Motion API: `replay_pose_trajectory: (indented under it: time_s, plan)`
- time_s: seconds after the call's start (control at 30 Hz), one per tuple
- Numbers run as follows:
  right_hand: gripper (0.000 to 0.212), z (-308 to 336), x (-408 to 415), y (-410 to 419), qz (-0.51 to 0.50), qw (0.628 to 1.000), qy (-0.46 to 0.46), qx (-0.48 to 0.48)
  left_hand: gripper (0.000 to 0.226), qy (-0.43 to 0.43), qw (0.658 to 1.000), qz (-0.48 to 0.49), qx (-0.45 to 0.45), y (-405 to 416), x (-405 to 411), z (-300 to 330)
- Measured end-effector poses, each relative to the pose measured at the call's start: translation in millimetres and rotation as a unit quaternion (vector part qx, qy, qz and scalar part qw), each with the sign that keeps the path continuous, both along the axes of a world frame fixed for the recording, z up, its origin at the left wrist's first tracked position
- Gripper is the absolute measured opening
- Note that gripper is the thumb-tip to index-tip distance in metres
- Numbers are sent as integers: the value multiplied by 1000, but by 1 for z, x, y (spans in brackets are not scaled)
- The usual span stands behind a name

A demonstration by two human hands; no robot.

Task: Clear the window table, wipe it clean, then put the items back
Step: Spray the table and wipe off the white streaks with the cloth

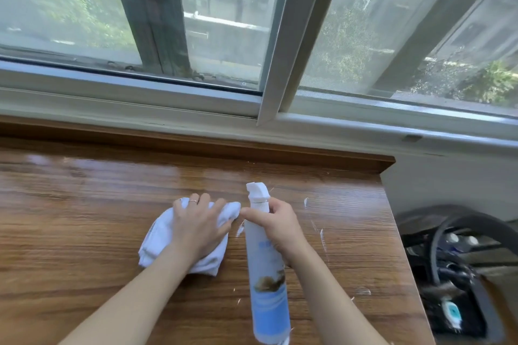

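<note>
Fingers [206,203] of left hand [197,228] spread flat on cloth [157,241], pressing it to tabletop [84,218] mid-wipe; right hand [276,225] wraps bottle [266,274] near its nozzle, aimed forward, likely ready to spray the white streaks [322,235] beside it

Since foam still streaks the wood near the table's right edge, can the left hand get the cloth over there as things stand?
Probably not directly: the right hand holds the spray bottle upright between the cloth under the left hand and the foam streaks. Moving the bottle aside would free the way.
</note>
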State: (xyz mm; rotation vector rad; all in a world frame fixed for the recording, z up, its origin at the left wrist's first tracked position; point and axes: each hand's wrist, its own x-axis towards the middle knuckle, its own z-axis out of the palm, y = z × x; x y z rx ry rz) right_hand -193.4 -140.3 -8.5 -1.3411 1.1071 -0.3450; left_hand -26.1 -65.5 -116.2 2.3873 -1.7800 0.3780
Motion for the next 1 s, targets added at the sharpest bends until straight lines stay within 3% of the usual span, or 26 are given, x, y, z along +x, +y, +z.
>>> replay_pose_trajectory:
  time_s: [0.2,0.47,0.73,0.87,1.0]
  plan:
    - [31,-4,-18,1,-3,1000,-3,17,33,-7,1000,11,3,-52,14,3]
    - [29,-4,-56,17,-39,999,23,20,39,67,985,95,123,-110,14,25]
    - [29,9,-72,14,-56,998,2,4,34,55,986,85,136,-80,-5,32]
    - [25,14,-85,6,-39,999,6,-13,41,40,993,67,85,-42,-20,22]
    - [35,14,-98,-6,-10,1000,16,0,43,24,994,93,52,-13,-41,15]
